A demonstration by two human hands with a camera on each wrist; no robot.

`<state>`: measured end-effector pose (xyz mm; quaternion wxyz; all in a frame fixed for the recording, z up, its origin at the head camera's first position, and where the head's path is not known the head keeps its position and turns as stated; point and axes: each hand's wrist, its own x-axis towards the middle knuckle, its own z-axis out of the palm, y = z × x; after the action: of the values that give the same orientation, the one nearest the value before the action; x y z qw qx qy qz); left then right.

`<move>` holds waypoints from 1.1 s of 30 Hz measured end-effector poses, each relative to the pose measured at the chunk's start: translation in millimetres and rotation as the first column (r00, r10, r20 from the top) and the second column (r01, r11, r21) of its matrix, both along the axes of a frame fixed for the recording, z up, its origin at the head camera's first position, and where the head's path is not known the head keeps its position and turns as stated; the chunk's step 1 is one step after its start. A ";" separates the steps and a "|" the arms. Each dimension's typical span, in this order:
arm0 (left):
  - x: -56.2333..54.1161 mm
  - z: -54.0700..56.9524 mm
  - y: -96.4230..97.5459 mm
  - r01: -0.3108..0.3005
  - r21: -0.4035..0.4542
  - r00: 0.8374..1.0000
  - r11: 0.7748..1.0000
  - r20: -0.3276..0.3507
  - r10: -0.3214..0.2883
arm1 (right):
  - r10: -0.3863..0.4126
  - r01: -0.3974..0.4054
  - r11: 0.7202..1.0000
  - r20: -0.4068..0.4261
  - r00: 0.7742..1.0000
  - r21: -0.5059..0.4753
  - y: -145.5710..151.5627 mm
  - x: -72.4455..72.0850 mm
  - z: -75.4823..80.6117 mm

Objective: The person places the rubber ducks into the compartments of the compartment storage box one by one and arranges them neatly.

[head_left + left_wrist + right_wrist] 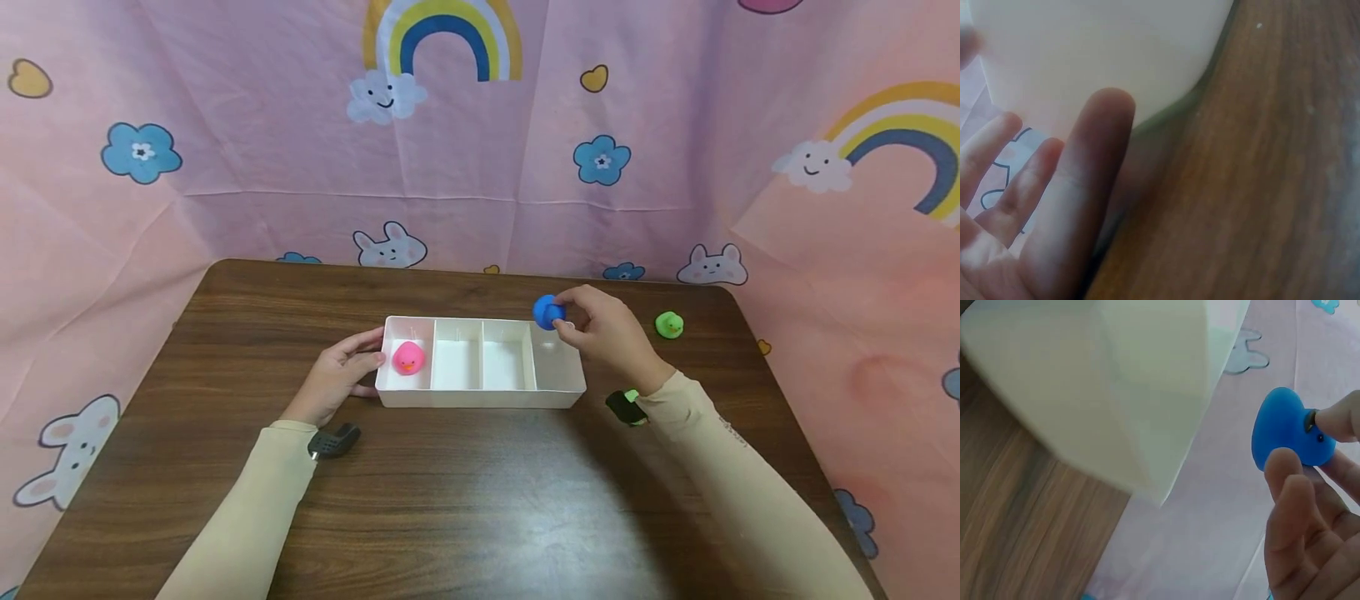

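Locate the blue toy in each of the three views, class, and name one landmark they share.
Head: blue toy right of centre, near mid-height, pinched by the right hand.
Left wrist: not in it.
Right wrist: right of centre, slightly above mid-height.
Shared landmark: the white tray.

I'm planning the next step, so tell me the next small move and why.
Probably lower the blue toy into the rightmost compartment of the white tray. The right grip pinches it near that compartment, which looks empty, while the pink toy sits in the leftmost one and the left grip touches the tray's left end.
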<state>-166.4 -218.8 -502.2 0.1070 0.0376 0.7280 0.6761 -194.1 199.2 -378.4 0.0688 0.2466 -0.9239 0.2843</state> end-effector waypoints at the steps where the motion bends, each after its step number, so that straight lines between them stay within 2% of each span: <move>1: -0.1 -0.4 -0.4 0.000 -0.001 1.000 1.000 0.000 0.000 | 0.008 -0.008 1.000 0.001 1.000 0.002 -5.6 -0.3 0.8; 9: -0.5 1.2 -1.6 -0.015 0.011 1.000 1.000 0.013 0.015 | 0.092 -0.091 0.995 -0.009 0.996 0.044 -52.3 -3.9 4.3; 15: -0.8 2.5 -1.1 -0.017 0.010 1.000 1.000 0.022 0.016 | 0.157 -0.158 0.985 0.014 0.987 0.068 -78.2 -3.1 0.7; 24: 1.4 4.0 -0.5 -0.008 -0.026 1.000 1.000 0.027 0.009 | 0.224 -0.215 0.960 -0.029 0.974 0.181 -98.7 -0.3 -12.5; 33: 0.5 3.3 1.3 0.002 -0.015 1.000 1.000 0.025 -0.002 | 0.225 -0.210 0.933 -0.018 0.974 0.293 -111.7 3.3 -28.1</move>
<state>-165.8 -217.5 -498.9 0.1169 0.0292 0.7317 0.6709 -190.8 87.4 -406.5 0.0235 0.3618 -0.9205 0.1456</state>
